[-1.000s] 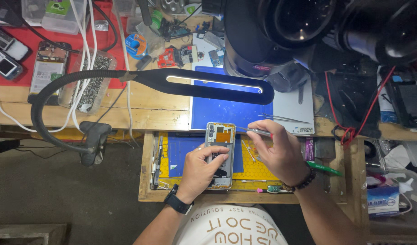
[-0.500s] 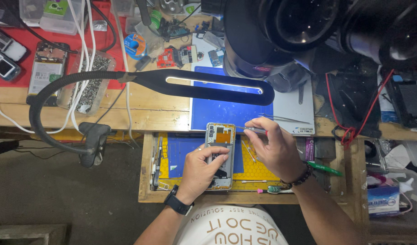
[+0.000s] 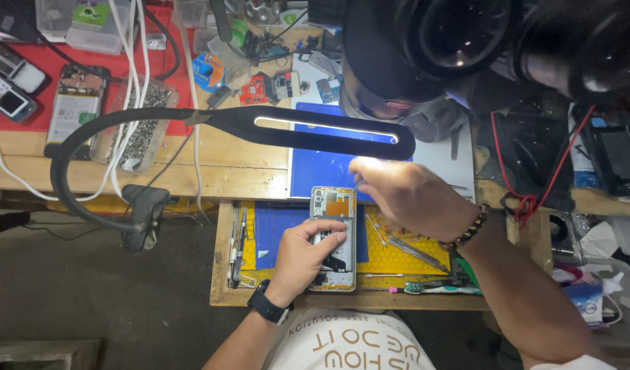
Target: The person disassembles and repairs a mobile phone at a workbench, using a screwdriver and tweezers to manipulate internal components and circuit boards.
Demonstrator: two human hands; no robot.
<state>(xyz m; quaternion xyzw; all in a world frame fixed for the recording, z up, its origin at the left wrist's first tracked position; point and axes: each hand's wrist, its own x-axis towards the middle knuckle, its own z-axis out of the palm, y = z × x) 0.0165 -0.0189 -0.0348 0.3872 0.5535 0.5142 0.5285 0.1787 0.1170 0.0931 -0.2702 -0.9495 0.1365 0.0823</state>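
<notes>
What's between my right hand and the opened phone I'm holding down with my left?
Nothing visible. The right hand sits just right of the opened phone, its fingertips near the phone's top edge. The lamp head hangs farther back, over the bench, while the left hand presses the phone's lower half.

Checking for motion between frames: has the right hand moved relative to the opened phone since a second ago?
Yes. The right hand has lifted up and away from the opened phone, toward the blue mat under the lamp head. The left hand holds the phone.

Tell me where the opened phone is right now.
Head view, centre: the opened phone lies on the blue mat, held by the left hand, right hand beside it.
</notes>
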